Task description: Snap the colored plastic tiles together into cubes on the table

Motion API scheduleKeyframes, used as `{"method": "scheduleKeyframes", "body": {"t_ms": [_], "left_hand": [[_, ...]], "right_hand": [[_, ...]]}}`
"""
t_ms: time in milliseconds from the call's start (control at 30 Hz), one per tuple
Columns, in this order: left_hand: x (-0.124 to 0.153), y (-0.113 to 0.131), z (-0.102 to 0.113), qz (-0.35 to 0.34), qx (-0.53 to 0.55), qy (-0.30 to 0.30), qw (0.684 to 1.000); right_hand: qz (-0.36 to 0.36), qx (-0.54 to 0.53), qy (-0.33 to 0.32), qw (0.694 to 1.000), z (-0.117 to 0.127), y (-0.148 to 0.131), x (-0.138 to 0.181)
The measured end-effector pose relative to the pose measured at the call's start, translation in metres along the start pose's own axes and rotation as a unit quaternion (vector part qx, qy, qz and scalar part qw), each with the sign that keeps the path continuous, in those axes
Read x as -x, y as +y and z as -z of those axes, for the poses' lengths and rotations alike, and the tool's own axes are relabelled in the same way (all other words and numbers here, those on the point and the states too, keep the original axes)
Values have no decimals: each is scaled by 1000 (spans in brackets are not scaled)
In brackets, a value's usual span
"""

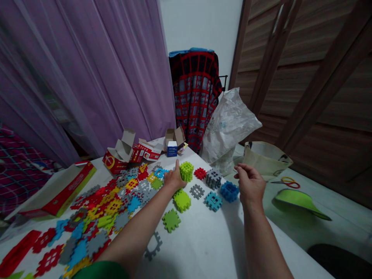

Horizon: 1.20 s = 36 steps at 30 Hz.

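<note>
On the table (203, 240), the left hand (173, 179) spreads beside the green stack (186, 171), seemingly mid-sorting; gripping calls for pinching. The right hand (250, 184) curls, contents unclear.

Left hand (173, 179) sits just below centre, index finger out, beside a lime-green stack of interlocking tiles (186, 171). Right hand (251, 185) is right of centre, fingers curled, near a blue stack (229, 191). Messy multicolour tile pile (114, 207) lower left, purple curtain (116, 66) upper left.
</note>
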<state>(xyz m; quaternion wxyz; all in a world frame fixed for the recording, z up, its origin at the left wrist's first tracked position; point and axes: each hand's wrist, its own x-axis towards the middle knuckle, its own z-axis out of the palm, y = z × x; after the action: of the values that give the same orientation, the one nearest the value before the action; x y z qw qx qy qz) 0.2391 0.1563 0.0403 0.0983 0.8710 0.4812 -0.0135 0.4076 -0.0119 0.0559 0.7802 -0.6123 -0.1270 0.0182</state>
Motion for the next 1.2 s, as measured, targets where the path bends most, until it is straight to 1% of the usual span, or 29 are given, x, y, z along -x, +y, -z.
{"method": "scheduleKeyframes", "body": {"t_ms": [200, 433, 700, 900, 1200], "left_hand": [[-9, -4, 2, 31, -7, 1, 999], [-18, -5, 3, 54, 0, 2, 999], [-20, -2, 8, 79, 31, -35, 996], [-25, -1, 15, 74, 40, -51, 995], [-30, -9, 12, 71, 32, -32, 996]], "right_hand": [[4, 14, 0, 1000, -2, 0, 0], [3, 2, -5, 1000, -3, 2, 1], [-5, 4, -5, 1000, -4, 3, 1], [-8, -4, -6, 1000, -5, 2, 1], [-9, 5, -5, 1000, -6, 1, 2]]}}
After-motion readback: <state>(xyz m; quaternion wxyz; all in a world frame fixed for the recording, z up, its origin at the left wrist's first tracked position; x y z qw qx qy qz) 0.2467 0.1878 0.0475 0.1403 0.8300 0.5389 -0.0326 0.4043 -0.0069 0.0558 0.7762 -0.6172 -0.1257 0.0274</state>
